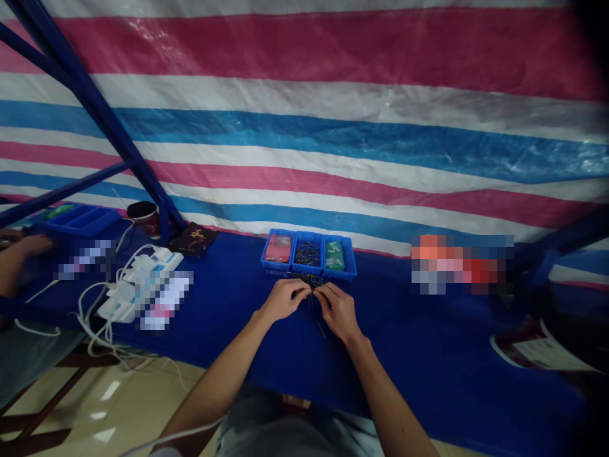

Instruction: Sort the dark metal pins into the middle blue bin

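Note:
My left hand (286, 298) and my right hand (337, 308) meet over the blue table (390, 343), fingertips almost touching. Each has thumb and fingers pinched together; whatever sits between them is too small to name. Just beyond my fingertips lies a loose heap of thin dark stick-like pieces (309, 278). A single thin piece (321, 329) rests nearer to me, beside my right hand. Behind the heap stands a blue three-part bin (340, 275). Its left compartment has a pink packet (278, 249), the middle one more thin dark pieces (307, 254), the right one a green packet (334, 255).
At left are a white power strip (124, 298) with tangled cables, a blurred-out phone-like item (166, 301), a dark packet (194, 239) and a cup (144, 218). Another person's hand (35, 244) shows at far left near a blue tray (80, 219). A dark red container (537, 349) lies right.

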Available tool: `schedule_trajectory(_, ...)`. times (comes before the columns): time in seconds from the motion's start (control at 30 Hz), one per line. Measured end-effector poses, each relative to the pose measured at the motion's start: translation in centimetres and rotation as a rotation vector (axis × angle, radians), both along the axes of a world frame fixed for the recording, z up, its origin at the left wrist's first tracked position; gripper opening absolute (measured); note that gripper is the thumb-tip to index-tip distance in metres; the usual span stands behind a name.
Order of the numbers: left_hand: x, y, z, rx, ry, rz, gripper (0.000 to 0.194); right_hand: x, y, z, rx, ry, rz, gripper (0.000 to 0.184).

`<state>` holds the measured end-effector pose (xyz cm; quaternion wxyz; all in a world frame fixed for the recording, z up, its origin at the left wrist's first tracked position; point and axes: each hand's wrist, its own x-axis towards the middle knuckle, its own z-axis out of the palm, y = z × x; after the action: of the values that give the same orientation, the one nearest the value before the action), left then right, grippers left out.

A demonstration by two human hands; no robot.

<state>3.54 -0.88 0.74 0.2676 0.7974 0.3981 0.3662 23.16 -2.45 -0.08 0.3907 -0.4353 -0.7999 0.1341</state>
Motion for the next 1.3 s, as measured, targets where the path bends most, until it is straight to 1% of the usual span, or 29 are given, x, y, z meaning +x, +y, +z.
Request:
schedule_trajectory(0.37,0.05,-0.01,0.05,0.004,-0.011,0.009,0.027,-0.37,0.14,0.16,0.078,-0.164,-0.072,0.033)
schedule_trajectory(0.63,0.06,-0.12,0.17,0.01,0.001,0.004,0.025,-0.6,0.14,0.04,0.059,-0.171,-0.098,0.039)
schedule_trajectory(0.8,-0.07,-0.05,0.25,0.006,-0.001,0.013,0.026,-0.23,0.26,-0.07,0.042,-0.145,-0.12,0.043)
schedule_trajectory(0.87,-0.14,0.03,0.16,-0.003,-0.012,0.026,0.027,0.01,0.27,-0.03,0.035,-0.104,-0.12,0.039)
schedule_trajectory(0.97,-0.21,0.14,-0.06,-0.014,-0.025,0.045,0.026,0.25,0.28,-0.11,0.023,0.004,-0.086,0.022)
schedule_trajectory(1.03,-0.21,0.18,-0.18,-0.018,-0.019,0.052,0.026,0.26,0.31,-0.29,0.02,0.046,-0.052,0.015)
schedule_trajectory(1.17,-0.18,0.16,-0.16,-0.027,-0.008,0.052,0.026,0.11,0.35,-0.52,0.01,0.042,-0.018,0.017)
schedule_trajectory(1.3,-0.2,0.13,-0.05,-0.03,-0.007,0.043,0.028,0.12,0.32,-0.32,0.002,0.051,-0.016,0.019)
